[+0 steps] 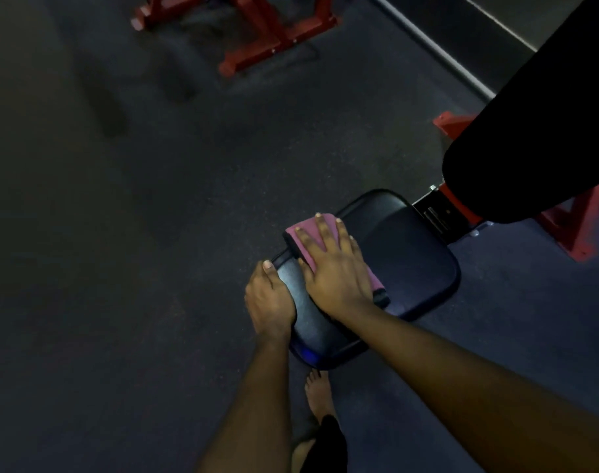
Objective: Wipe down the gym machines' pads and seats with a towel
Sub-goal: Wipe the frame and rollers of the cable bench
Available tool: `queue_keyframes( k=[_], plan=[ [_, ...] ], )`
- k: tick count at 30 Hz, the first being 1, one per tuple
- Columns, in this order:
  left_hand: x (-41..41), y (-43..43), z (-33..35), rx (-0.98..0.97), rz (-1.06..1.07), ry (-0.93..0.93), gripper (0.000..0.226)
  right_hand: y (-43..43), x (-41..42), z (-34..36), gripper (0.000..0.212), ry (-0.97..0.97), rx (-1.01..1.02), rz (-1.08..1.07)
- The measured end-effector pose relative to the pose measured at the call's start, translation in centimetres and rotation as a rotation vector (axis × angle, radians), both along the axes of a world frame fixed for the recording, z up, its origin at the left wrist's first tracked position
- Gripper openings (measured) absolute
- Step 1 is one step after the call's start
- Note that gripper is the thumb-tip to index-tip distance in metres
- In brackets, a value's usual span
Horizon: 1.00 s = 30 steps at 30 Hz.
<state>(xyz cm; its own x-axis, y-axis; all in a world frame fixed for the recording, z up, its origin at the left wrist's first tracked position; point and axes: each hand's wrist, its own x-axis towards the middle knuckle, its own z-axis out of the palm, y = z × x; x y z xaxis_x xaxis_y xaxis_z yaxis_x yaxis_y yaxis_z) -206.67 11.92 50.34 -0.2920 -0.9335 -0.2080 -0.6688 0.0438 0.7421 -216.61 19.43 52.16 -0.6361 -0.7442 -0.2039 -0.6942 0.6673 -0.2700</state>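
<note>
Forearms come up from six o'clock: the left hand point(271, 295) curls over the eight-o'clock edge of the seat point(410, 261), while the right hand point(335, 268), fingers spread flat, presses the pink towel point(310, 230) at its ten-o'clock end, bare padding lying toward three o'clock.

Room left, blocked right.
Dark rubber floor point(103, 233) lies open across the frame's left; past my black padded vinyl seat point(410, 261), a slanted black backrest pad point(530, 131) bars the upper right.
</note>
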Motion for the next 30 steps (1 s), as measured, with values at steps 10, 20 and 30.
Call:
queue_keyframes(
  k=[10, 20, 30],
  plan=[
    [-0.8, 1.0, 1.1, 0.063, 0.092, -0.092, 0.044, 1.3, -0.8, 0.2, 0.063, 0.010, -0.084, 0.112],
    [-0.9, 1.6, 0.4, -0.019, 0.159, -0.043, 0.041, -1.2, -6.8, -0.8, 0.056, 0.061, -0.083, -0.121],
    [-1.0, 1.7, 0.7, -0.007, 0.171, -0.081, 0.041, -0.7, -8.7, -0.9, 0.058, 0.021, -0.076, -0.117]
  ],
)
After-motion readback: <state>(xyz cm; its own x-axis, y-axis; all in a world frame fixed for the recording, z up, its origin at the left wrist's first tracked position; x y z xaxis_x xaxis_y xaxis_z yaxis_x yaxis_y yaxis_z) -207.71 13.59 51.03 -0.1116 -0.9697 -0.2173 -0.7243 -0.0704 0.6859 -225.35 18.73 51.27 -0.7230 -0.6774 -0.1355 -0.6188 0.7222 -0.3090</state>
